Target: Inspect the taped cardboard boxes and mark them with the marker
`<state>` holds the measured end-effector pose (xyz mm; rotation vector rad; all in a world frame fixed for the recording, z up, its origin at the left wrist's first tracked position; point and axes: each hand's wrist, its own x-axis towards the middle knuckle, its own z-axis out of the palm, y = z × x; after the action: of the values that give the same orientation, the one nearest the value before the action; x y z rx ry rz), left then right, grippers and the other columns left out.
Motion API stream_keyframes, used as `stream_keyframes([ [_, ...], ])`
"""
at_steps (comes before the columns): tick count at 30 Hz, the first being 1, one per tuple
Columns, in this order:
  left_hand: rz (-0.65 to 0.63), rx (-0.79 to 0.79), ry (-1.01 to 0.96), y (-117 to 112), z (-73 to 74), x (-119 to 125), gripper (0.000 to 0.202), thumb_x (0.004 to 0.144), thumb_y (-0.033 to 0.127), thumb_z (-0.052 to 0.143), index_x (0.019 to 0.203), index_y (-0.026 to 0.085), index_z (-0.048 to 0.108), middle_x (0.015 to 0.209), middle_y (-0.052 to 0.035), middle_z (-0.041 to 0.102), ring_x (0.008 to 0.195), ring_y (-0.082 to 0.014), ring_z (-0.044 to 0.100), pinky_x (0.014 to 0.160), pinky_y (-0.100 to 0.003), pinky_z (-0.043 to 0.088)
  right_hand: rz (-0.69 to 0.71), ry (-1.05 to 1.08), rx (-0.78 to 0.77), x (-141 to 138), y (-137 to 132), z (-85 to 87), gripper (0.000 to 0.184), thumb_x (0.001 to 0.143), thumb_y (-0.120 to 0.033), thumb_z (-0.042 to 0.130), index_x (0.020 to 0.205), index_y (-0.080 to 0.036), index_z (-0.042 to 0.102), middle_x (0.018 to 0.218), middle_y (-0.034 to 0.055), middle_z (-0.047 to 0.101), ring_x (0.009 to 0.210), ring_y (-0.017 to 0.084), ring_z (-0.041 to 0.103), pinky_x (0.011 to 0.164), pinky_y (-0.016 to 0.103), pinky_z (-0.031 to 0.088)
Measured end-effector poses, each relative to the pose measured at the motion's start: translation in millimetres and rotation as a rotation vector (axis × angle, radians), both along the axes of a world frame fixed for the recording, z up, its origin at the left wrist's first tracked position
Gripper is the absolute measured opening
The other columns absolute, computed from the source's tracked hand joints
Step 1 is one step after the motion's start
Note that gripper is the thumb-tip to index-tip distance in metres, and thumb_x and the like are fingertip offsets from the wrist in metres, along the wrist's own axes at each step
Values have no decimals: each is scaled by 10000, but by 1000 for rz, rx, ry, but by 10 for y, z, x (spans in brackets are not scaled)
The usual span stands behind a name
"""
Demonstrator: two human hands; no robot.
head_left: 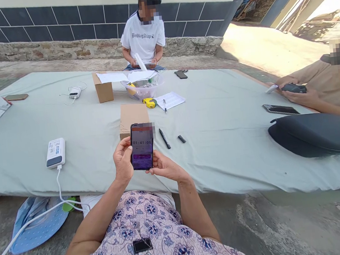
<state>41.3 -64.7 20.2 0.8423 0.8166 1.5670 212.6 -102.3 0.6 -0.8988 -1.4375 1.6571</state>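
Observation:
A smartphone (143,156) is held upright over the near table edge, its screen showing the digits 01:41:01. My left hand (123,160) grips its left side, with the thumb along the edge of the screen. At the lower right corner, my right hand (166,166) holds the phone too, fingers partly hidden behind it. Just beyond the phone lies a cardboard box (133,114), partly covered by it. To the right are an uncapped black marker (164,139) and its black cap (182,138), lying apart on the cloth.
A white power bank (56,153) with a cable lies left. Farther back are a yellow tape measure (150,102), a paper with a pen (171,101) and a filled plastic basket (142,92). A black case (315,135) sits right. Two other people sit at the table.

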Motion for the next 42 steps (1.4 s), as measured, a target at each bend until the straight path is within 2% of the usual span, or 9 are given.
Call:
stream_keyframes([
  [9, -16, -13, -19, -5, -2, -5, 273, 733, 240, 697, 1001, 199, 730, 937, -36, 679, 828, -128, 624, 743, -225, 519, 4, -29, -19, 25, 5, -42, 650, 823, -290, 750, 1386, -268, 424, 1266, 76, 605, 895, 107, 673, 685, 199, 529],
  [14, -23, -19, -38, 42, 6, -52, 292, 706, 239, 719, 993, 194, 738, 934, -39, 706, 828, -131, 642, 746, -232, 526, 21, 3, 19, -27, 9, -2, 684, 786, -338, 813, 1370, -245, 470, 1283, 82, 602, 985, 121, 647, 821, 247, 573],
  [17, -4, -33, -59, 138, 39, -192, 318, 665, 240, 749, 979, 191, 744, 920, -40, 722, 815, -136, 653, 740, -241, 529, 63, -25, 44, -51, 37, -2, 784, 774, -375, 824, 1444, -276, 430, 1360, 95, 555, 997, 121, 658, 829, 254, 577],
  [20, 77, -64, -73, 307, 47, -489, 368, 600, 221, 771, 966, 184, 749, 913, -38, 723, 816, -133, 654, 728, -231, 522, 39, -94, 41, -30, 82, -56, 823, 794, -405, 795, 1494, -294, 378, 1345, 98, 563, 998, 114, 673, 831, 253, 568],
  [26, 421, -252, 136, 677, -161, -1315, 371, 566, 176, 655, 933, 159, 710, 767, 14, 630, 662, -94, 579, 621, -212, 473, -194, -186, 41, 39, 215, -185, 593, 845, -386, 684, 1395, -263, 500, 1231, 85, 653, 907, 110, 671, 783, 274, 550],
  [29, 508, -365, 197, 762, -292, -1590, 341, 561, 153, 595, 895, 154, 663, 695, 39, 569, 589, -82, 531, 593, -218, 464, -370, -238, 14, 47, 302, -221, 495, 844, -379, 633, 1312, -235, 559, 1177, 78, 681, 912, 130, 687, 762, 275, 540],
  [34, 509, -442, 275, 788, -382, -1762, 295, 574, 137, 585, 866, 156, 631, 649, 34, 559, 556, -97, 521, 582, -238, 461, -652, -385, 1, 73, 447, -272, 427, 833, -391, 577, 1222, -215, 588, 1169, 83, 688, 927, 169, 676, 832, 351, 533],
  [38, 490, -446, 404, 786, -393, -1791, 290, 637, 170, 586, 917, 155, 660, 638, 30, 561, 572, -125, 517, 631, -286, 484, -779, -453, 48, 92, 567, -343, 490, 841, -411, 550, 1300, -240, 544, 1299, 98, 640, 1063, 210, 637, 944, 419, 515],
  [42, 530, -382, 582, 752, -344, -1777, 271, 660, 203, 669, 928, 176, 692, 847, -41, 657, 881, -233, 627, 936, -412, 503, -804, -462, 98, 53, 684, -479, 592, 842, -430, 530, 1397, -232, 474, 1364, 127, 598, 1125, 229, 625, 960, 431, 519],
])
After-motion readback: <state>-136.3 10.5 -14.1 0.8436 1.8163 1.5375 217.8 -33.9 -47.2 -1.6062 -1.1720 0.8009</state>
